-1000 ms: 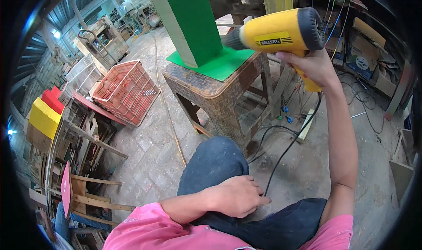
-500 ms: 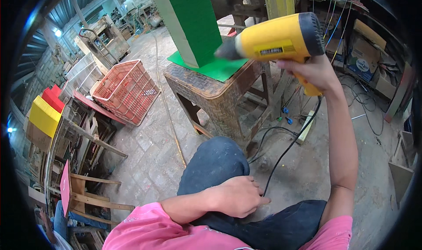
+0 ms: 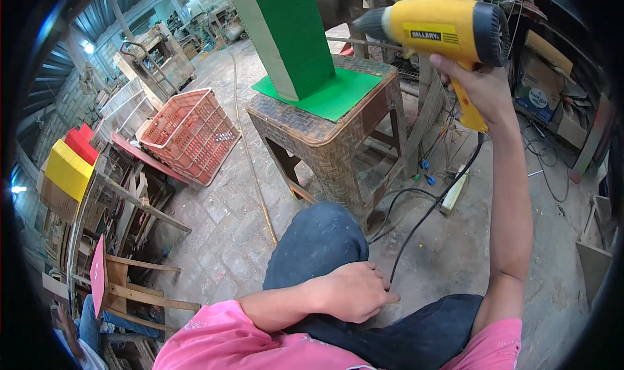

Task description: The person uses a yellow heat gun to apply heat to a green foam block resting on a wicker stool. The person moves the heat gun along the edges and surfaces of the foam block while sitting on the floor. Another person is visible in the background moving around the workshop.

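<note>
My right hand is raised and wrapped round the handle of a yellow heat gun with a dark nozzle and black rear end. Its nozzle points left, to the right of a tall green block with a pale grey side, not touching it. The block stands upright on a flat green sheet on a brown, woven-patterned stool. From the gun's handle a black cable hangs down past my knee. My left hand rests on my leg, its fingers curled and partly hidden, with nothing visible in them.
Left of the stool stands a red plastic crate. Yellow blocks and red blocks sit at the far left, above wooden frames. A thin hose crosses the floor. Cardboard boxes are at the right.
My right hand has moved the heat gun to the right and slightly up, drawing its nozzle away from the green block. My left hand has stayed on my leg.
</note>
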Tool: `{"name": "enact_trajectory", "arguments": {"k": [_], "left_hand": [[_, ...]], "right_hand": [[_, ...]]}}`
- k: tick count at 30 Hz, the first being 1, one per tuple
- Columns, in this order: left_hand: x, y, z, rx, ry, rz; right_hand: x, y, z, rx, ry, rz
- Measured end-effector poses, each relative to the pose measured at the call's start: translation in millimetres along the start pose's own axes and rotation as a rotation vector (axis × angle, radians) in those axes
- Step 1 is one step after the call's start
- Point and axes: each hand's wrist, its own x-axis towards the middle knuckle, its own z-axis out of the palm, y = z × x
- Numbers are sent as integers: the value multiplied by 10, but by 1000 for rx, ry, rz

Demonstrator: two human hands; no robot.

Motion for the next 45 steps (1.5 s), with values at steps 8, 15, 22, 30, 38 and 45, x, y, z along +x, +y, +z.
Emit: {"name": "enact_trajectory", "arguments": {"k": [8, 15, 22, 30, 38, 45], "left_hand": [[78, 47, 10, -9, -35, -3], [81, 98, 19, -42, -67, -38], [48, 90, 81, -53, -15, -39], [75, 113, 39, -55, -63, -25], [49, 107, 11, -58, -97, -44], [18, 68, 46, -31, -40, -14]], "right_hand": [[-100, -478, 154, 194, -132, -80], [-7, -627, 336, 466, 18, -225], [-129, -508, -43, 100, -240, -60], [-103, -301, -204, -43, -328, -6], [-74, -349, -148, -171, -385, 109], [-89, -190, -401, -7, -556, 93]]}}
